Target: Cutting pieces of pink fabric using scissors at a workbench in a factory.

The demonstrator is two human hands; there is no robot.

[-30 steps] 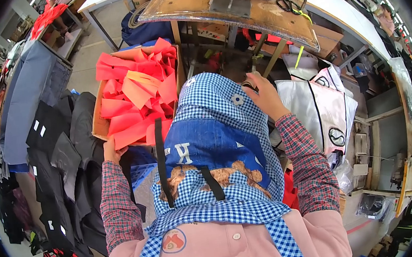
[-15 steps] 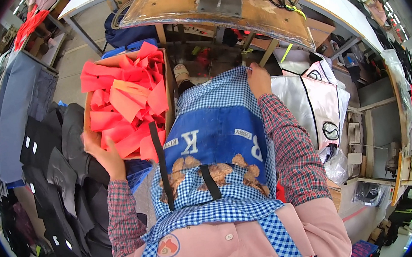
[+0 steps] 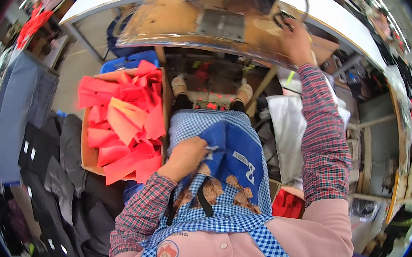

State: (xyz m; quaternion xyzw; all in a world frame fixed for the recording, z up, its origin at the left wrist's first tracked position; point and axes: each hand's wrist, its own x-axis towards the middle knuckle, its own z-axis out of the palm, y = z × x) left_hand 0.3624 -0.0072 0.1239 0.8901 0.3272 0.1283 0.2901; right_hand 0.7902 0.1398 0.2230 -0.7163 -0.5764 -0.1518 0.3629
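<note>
My right hand (image 3: 297, 40) reaches over the wooden tabletop (image 3: 156, 22), its fingers closed on black-handled scissors (image 3: 282, 19). Blur hides the blades. My left hand (image 3: 186, 157) is closed at my lap, pinching the blue front panel of the checked apron (image 3: 241, 157) I wear. The cloth bunches up beside those fingers, and a small whitish patch shows at their tips. Left of my knees stands a cardboard box (image 3: 88, 149) heaped with red-orange fabric pieces (image 3: 125, 119); neither hand touches it.
Dark fabric pieces (image 3: 45, 163) hang at the left. A blue crate (image 3: 127, 60) is behind the box. White-silver material (image 3: 288, 130) lies under my right forearm, near a red fabric piece (image 3: 288, 205). A dark metal plate (image 3: 220, 24) is set in the tabletop.
My right hand has left the apron's edge and moved up to the scissors on the tabletop. My left hand has come off the box's side onto the apron, whose raised front has dropped.
</note>
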